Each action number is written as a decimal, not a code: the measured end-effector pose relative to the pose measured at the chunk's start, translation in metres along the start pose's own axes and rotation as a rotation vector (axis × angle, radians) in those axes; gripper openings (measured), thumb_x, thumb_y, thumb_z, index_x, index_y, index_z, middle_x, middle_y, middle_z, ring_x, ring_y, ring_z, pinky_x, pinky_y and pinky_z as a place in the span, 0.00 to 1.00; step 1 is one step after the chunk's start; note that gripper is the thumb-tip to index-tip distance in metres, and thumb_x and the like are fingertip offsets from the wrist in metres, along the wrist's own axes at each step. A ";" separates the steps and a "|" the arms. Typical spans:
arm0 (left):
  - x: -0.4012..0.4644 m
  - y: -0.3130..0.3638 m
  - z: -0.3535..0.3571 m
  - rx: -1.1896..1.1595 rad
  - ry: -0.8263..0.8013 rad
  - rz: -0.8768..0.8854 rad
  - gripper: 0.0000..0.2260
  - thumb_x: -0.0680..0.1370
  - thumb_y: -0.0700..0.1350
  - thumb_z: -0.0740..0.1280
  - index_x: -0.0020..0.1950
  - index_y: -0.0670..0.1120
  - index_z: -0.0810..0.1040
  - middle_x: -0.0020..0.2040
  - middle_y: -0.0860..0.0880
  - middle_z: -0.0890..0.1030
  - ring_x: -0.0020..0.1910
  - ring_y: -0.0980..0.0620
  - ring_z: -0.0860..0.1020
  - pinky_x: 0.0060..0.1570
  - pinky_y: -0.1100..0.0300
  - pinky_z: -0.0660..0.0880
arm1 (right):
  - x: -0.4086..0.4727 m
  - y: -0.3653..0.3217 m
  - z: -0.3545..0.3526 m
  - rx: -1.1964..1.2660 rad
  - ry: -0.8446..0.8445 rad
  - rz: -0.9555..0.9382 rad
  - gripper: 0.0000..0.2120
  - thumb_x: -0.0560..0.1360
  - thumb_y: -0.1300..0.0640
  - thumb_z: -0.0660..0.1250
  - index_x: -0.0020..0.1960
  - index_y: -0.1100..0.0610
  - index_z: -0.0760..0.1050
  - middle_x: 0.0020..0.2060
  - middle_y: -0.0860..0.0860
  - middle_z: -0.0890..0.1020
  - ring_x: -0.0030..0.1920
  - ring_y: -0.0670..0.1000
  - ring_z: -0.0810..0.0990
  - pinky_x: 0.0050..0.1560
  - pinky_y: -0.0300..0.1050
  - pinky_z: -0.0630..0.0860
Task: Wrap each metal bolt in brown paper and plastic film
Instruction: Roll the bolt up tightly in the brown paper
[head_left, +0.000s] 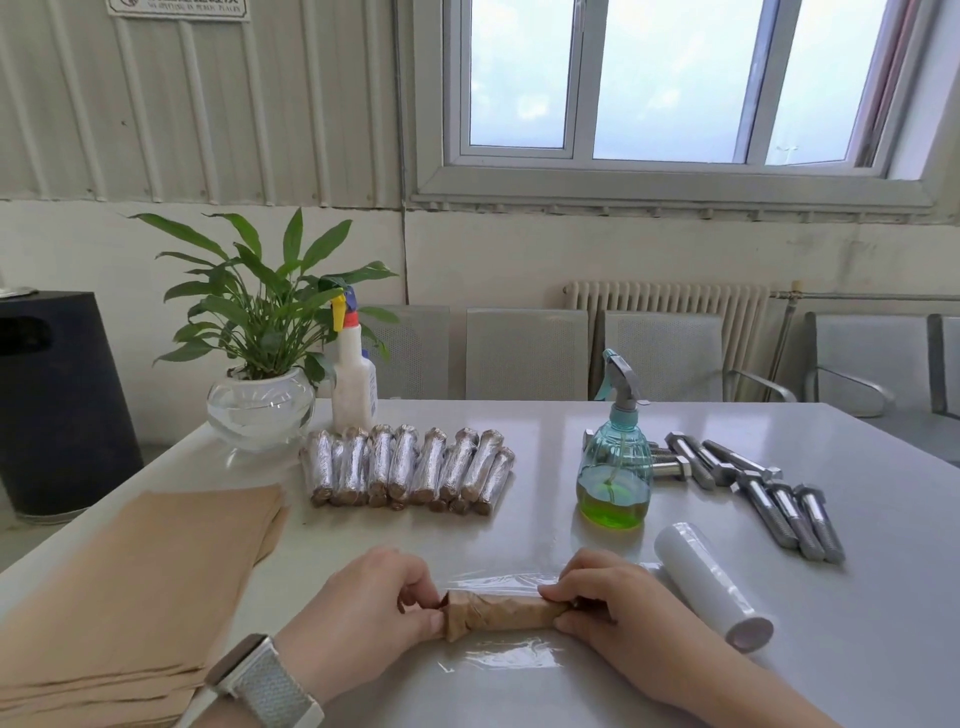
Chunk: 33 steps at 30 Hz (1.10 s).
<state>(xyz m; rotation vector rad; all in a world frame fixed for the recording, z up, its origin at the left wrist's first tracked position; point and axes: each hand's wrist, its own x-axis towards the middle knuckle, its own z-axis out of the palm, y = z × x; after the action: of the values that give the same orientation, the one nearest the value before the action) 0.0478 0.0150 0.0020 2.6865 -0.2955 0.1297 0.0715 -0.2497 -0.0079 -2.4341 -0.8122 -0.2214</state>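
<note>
A bolt rolled in brown paper (506, 614) lies crosswise on a sheet of clear plastic film (511, 660) at the table's near edge. My left hand (371, 605) pinches its left end, and my right hand (610, 603) pinches its right end. The film roll (711, 590) lies just right of my right hand. A stack of brown paper sheets (135, 587) sits at the left. Several wrapped bolts (410, 467) lie in a row at the table's middle. Several bare metal bolts (769, 491) lie at the right.
A teal spray bottle with green liquid (615, 467) stands between the wrapped and bare bolts. A potted plant in a glass bowl (260, 405) and a white spray bottle (353, 379) stand at the back left. Grey chairs (524, 353) line the table's far side.
</note>
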 end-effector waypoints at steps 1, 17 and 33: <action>0.000 0.001 0.000 0.013 0.003 0.017 0.05 0.73 0.55 0.71 0.40 0.58 0.77 0.44 0.57 0.74 0.43 0.61 0.73 0.45 0.66 0.68 | 0.000 0.000 0.000 0.001 0.000 0.003 0.09 0.76 0.54 0.70 0.56 0.49 0.82 0.48 0.42 0.77 0.49 0.39 0.75 0.51 0.28 0.68; 0.020 0.021 -0.016 0.003 -0.279 -0.188 0.03 0.72 0.50 0.69 0.42 0.52 0.77 0.35 0.55 0.77 0.30 0.61 0.72 0.26 0.69 0.66 | -0.003 -0.002 0.002 0.002 0.019 -0.009 0.08 0.75 0.56 0.71 0.54 0.50 0.83 0.46 0.41 0.76 0.48 0.41 0.76 0.53 0.31 0.70; 0.033 0.049 -0.036 0.046 -0.490 -0.389 0.05 0.70 0.45 0.70 0.40 0.44 0.82 0.36 0.48 0.83 0.29 0.53 0.72 0.27 0.65 0.65 | -0.002 0.005 0.004 0.005 0.017 -0.073 0.09 0.75 0.55 0.71 0.55 0.50 0.82 0.45 0.36 0.73 0.48 0.35 0.72 0.51 0.25 0.65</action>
<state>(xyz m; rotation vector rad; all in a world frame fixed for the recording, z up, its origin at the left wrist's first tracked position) 0.0674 -0.0195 0.0588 2.7281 0.0936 -0.6486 0.0726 -0.2520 -0.0140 -2.3976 -0.8936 -0.2666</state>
